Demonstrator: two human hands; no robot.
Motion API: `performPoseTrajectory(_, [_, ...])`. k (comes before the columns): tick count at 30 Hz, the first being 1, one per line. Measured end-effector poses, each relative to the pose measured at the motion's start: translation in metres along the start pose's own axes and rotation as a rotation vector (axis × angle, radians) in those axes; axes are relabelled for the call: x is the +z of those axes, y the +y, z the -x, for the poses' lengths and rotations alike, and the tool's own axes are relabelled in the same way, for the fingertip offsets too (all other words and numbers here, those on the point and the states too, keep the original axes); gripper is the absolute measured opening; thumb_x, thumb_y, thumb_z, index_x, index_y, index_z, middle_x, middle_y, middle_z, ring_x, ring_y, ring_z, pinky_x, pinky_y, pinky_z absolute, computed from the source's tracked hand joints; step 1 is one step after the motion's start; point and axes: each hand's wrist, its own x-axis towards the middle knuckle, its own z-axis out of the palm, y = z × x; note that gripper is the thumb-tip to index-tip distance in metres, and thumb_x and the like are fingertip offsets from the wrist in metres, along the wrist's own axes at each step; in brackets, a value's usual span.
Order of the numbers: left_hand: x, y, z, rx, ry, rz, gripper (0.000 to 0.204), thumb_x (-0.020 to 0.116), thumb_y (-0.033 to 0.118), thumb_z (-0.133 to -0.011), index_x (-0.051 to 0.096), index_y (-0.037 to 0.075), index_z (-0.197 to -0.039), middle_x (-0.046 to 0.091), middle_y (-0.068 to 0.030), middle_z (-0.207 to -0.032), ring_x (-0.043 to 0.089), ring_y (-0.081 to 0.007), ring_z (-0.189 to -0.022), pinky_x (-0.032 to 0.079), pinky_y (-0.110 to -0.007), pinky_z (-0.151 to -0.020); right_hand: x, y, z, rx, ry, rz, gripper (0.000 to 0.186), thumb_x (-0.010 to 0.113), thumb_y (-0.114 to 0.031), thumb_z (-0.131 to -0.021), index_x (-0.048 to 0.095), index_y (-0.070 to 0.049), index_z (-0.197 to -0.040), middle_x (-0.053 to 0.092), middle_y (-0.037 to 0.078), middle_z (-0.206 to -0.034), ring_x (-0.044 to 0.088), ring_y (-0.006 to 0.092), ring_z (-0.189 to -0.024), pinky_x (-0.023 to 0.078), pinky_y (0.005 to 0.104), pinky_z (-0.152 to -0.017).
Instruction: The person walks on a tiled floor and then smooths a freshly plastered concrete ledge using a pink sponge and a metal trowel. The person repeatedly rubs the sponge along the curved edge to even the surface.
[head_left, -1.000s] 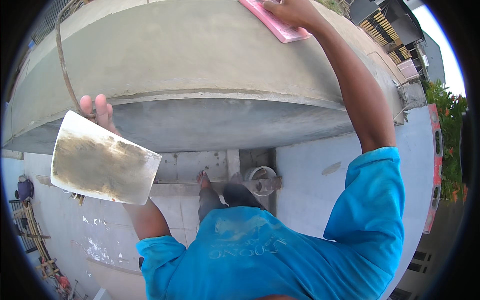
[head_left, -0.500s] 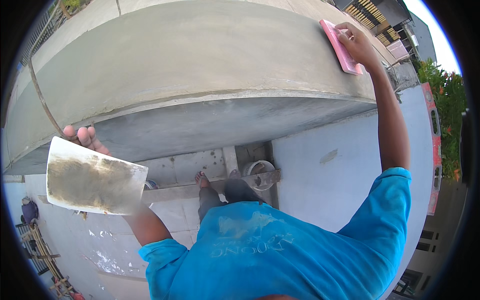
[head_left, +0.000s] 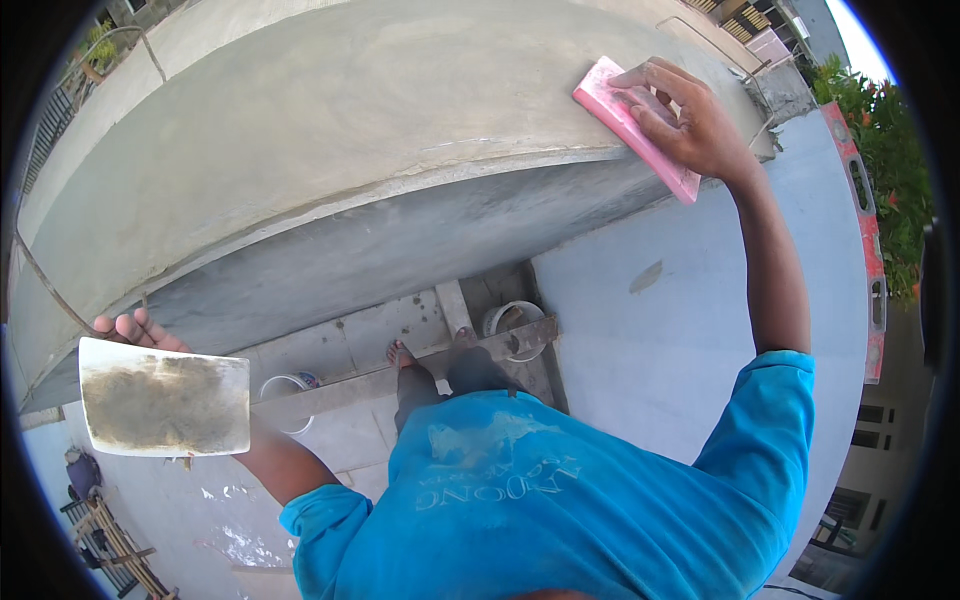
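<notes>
My right hand [head_left: 695,115] grips a pink plastering float [head_left: 622,122] from above. The float lies tilted at the right end of the plastered concrete face [head_left: 350,100], and its near end reaches past the lower edge. Off to the left, my left hand [head_left: 145,330] supports a white curved mortar board [head_left: 165,395] smeared with grey-brown mortar. Its fingertips show beyond the board's far edge; the palm is hidden underneath.
A plank [head_left: 400,375] crosses below, beside my feet. White buckets stand near it, one right [head_left: 505,320] and one left [head_left: 275,385]. A bent rod [head_left: 45,280] sticks out at left. A pale blue wall [head_left: 650,330] rises at right.
The float in my right hand has moved left and down toward the face's lower edge. The mortar board has shifted slightly left and turned a little. The view has shifted too.
</notes>
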Motion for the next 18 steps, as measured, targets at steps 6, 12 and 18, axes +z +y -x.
performPoseTrajectory(6, [-0.007, -0.011, -0.006, -0.006, 0.039, 0.072, 0.068, 0.040, 0.043, -0.108, 0.040, -0.012, -0.147, 0.044, -0.0330, -0.151, 0.052, -0.0435, -0.136, 0.033, -0.052, -0.124, 0.015, 0.147, -0.071, 0.299, 0.246, 0.117, 0.033, 0.062, -0.028, -0.099, 0.070, -0.012, -0.126, 0.072, 0.022, -0.111, 0.069, 0.0306, -0.095, 0.053, 0.0424, -0.087])
performPoseTrajectory(12, [0.009, -0.021, 0.004, 0.079, 0.414, -0.506, 0.067, 0.039, 0.039, -0.109, 0.037, -0.016, -0.148, 0.041, -0.0390, -0.151, 0.045, -0.0495, -0.141, 0.031, -0.054, -0.124, 0.049, -0.052, -0.118, -0.152, 0.118, -0.159, 0.030, 0.062, -0.022, -0.089, 0.074, -0.011, -0.115, 0.073, 0.019, -0.108, 0.068, 0.0373, -0.104, 0.053, 0.0455, -0.093])
performPoseTrajectory(18, [0.034, -0.014, 0.005, 0.013, 0.724, -0.987, 0.068, 0.039, 0.037, -0.110, 0.028, -0.014, -0.154, 0.039, -0.0399, -0.152, 0.034, -0.0508, -0.147, 0.040, -0.051, -0.118, -0.003, -0.005, -0.004, -0.143, -0.009, -0.083, 0.030, 0.063, -0.014, -0.094, 0.071, -0.011, -0.123, 0.066, 0.010, -0.101, 0.064, 0.0212, -0.095, 0.052, 0.0362, -0.078])
